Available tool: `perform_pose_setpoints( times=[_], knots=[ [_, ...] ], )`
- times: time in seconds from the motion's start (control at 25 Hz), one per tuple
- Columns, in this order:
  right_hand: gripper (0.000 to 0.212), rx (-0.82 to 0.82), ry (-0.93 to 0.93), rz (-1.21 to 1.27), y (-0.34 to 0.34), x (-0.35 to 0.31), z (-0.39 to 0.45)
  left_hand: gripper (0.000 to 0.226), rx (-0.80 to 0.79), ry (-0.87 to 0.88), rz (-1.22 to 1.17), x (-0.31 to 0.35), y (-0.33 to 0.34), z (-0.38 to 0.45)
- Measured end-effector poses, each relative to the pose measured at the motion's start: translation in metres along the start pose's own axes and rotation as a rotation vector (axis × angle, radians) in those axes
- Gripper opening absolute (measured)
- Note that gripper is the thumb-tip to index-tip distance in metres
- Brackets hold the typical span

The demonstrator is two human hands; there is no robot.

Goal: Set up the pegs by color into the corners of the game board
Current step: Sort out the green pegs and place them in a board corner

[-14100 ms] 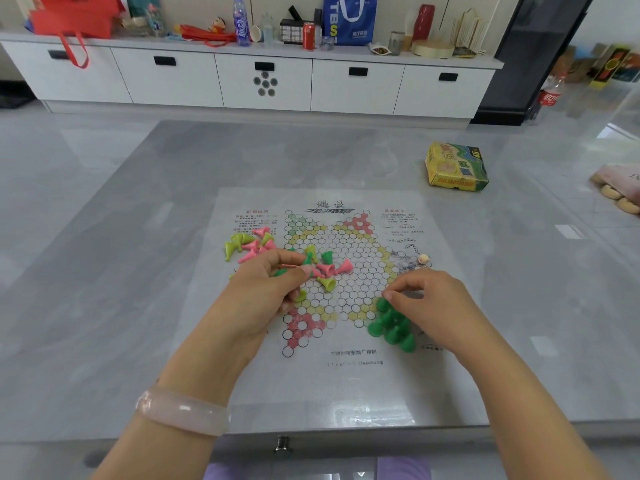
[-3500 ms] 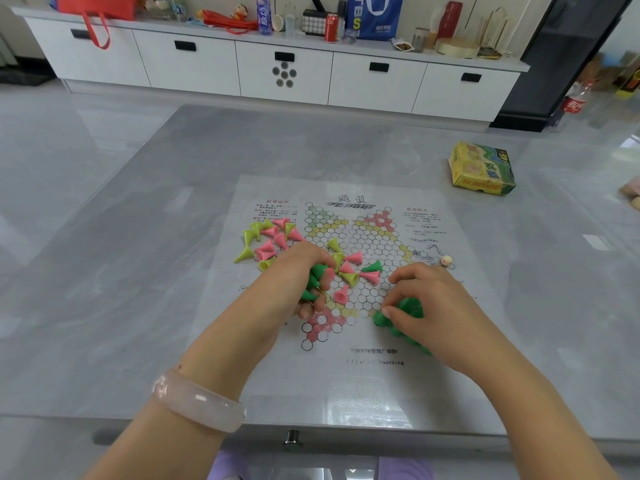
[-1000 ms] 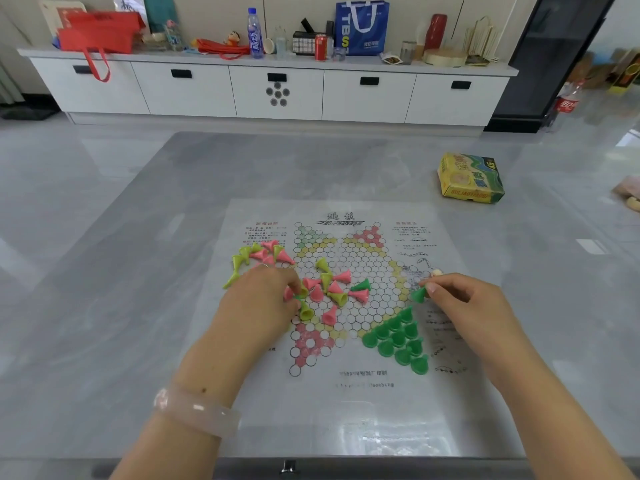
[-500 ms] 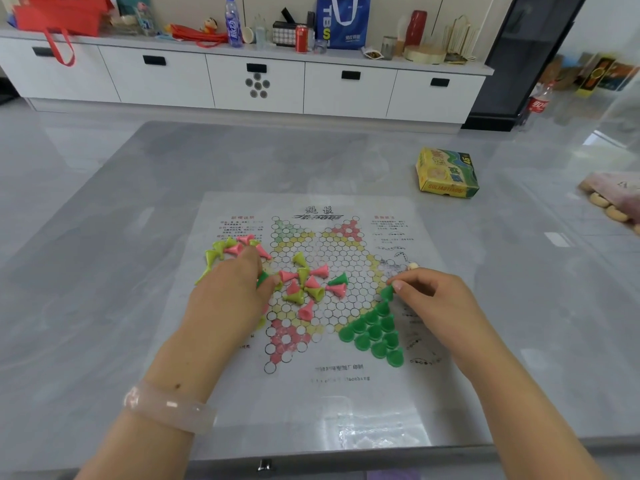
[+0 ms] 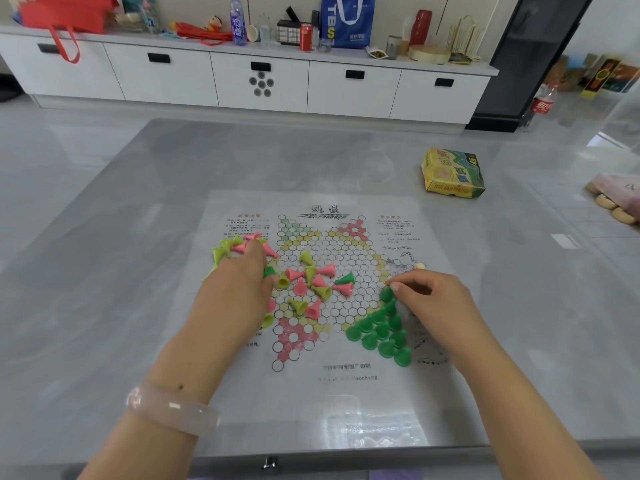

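Note:
A paper game board (image 5: pixel 346 393) with a hexagon-cell star lies flat on the grey table. Several dark green pegs (image 5: pixel 381 332) stand upright in a triangle on its near right corner. My right hand (image 5: pixel 427 299) pinches the top green peg (image 5: pixel 386 293) at that triangle's tip. Pink, yellow-green and green pegs (image 5: pixel 313 284) lie tipped over on the board's middle. More pink and yellow-green pegs (image 5: pixel 230 247) lie at the board's left edge. My left hand (image 5: pixel 239 289) rests knuckles-up over the left side, fingers curled, with a green peg (image 5: pixel 269 271) showing at its fingertips.
A yellow and green box (image 5: pixel 452 173) sits on the table at the far right. A small beige bead (image 5: pixel 420 265) lies right of the star. A pink cloth item (image 5: pixel 614 195) is at the right edge. White cabinets with clutter on top line the far wall.
The green triangle went from a tight cluster to an ordered triangle. My right hand has lowered the tip peg onto the triangle's top. My left hand has stayed over the left pile.

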State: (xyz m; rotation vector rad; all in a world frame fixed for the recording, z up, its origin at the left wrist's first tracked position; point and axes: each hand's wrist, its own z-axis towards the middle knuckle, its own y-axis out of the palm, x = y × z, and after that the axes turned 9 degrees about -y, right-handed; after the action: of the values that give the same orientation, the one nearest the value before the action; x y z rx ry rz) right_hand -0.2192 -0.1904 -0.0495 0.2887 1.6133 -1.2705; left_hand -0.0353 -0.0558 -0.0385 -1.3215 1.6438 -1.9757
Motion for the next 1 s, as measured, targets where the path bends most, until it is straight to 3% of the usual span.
perform_pose_setpoints(
  times=[0.48, 0.6, 0.72, 0.84, 1.0],
  knots=[
    [0.012, -0.032, -0.009, -0.015, 0.001, 0.001, 0.000, 0.014, 0.032, -0.030, -0.124, 0.008, -0.007, -0.006],
    [0.015, 0.015, 0.002, 0.044, -0.001, -0.001, -0.001, 0.017, -0.083, -0.063, -0.307, 0.016, -0.015, -0.011],
    [0.017, 0.152, -0.089, 0.083, -0.006, -0.017, -0.005, 0.034, -0.298, -0.130, -0.662, 0.024, -0.018, -0.020],
    [0.016, 0.046, -0.304, 0.110, -0.001, -0.047, -0.017, 0.037, -0.492, -0.193, -0.910, 0.029, -0.014, -0.027],
    [0.009, -0.063, -0.491, 0.088, 0.015, -0.063, -0.027, 0.037, -0.541, -0.185, -0.922, 0.033, -0.008, -0.031]
  ],
)
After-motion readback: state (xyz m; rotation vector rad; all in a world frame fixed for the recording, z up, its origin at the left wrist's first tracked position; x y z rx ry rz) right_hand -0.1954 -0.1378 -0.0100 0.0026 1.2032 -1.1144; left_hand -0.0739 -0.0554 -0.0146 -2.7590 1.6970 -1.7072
